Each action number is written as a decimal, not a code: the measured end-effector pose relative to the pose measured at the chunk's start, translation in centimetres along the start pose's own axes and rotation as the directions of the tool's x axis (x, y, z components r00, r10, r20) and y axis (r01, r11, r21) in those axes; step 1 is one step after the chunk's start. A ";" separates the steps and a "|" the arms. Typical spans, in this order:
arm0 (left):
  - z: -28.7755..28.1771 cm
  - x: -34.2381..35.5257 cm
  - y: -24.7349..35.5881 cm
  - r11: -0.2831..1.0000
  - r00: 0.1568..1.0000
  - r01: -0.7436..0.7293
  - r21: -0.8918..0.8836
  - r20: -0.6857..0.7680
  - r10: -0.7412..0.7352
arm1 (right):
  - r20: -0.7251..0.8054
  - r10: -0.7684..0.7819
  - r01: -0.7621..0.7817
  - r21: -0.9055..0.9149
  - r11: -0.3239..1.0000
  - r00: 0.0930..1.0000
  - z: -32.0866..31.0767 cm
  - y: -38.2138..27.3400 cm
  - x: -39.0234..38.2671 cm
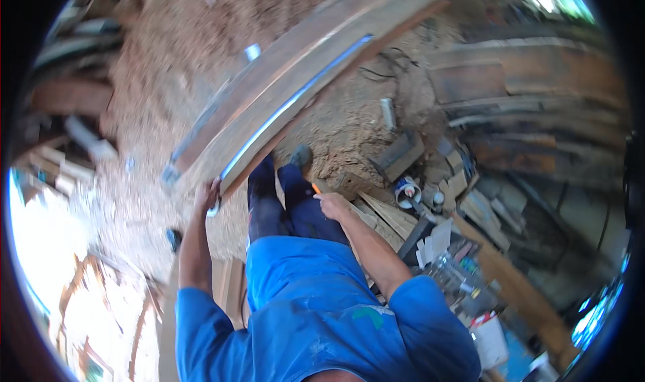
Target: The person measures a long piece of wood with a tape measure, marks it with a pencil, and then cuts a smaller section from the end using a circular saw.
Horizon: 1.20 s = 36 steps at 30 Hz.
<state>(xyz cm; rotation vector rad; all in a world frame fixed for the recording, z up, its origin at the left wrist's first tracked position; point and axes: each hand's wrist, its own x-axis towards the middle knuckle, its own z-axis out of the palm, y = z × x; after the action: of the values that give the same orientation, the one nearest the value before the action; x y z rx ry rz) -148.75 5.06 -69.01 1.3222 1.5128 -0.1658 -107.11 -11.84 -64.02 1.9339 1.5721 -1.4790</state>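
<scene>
A small round tin (pixel 407 192) with a white and blue label sits on the wood scraps to the right. A clear plastic bottle (pixel 449 269) lies lower down. A white bucket (pixel 490 342) stands near the bottom edge.

The left arm is stretched far forward, its left hand (pixel 207 195) closed in a grip. The right arm is bent, the right hand (pixel 330 205) curled near the legs.

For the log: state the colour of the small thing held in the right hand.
Orange; the small pencil-like thing pokes out of the right hand, seen in the head view.
</scene>
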 end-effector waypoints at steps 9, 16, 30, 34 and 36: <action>0.2 -0.7 0.0 0.998 0.998 0.006 -0.057 -0.059 -0.009 | -0.094 -0.175 0.178 0.022 0.984 0.980 -6.7 -4.5 5.4; -0.3 -0.7 0.3 0.992 0.997 0.079 -0.098 -0.006 -0.080 | -0.168 -0.249 0.209 -0.225 0.952 0.954 -9.1 -11.7 8.7; -0.2 -1.1 0.4 0.997 0.996 -0.009 -0.075 -0.084 0.002 | -0.179 -0.295 0.214 -0.370 0.904 0.939 -9.6 -15.9 12.0; -0.3 -1.1 0.6 0.996 0.996 -0.016 -0.091 -0.085 0.008 | -0.167 -0.277 0.193 -0.397 0.897 0.946 -9.3 -16.0 12.1; -0.3 -1.1 0.7 0.996 0.996 -0.017 -0.083 -0.088 0.010 | -0.184 -0.286 0.197 -0.392 0.899 0.940 -9.0 -16.0 12.2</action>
<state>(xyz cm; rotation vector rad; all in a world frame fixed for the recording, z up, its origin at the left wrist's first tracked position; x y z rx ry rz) -148.62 4.84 -67.68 1.2867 1.5671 -0.0358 -116.71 7.99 -63.57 1.7912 2.0901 -0.9533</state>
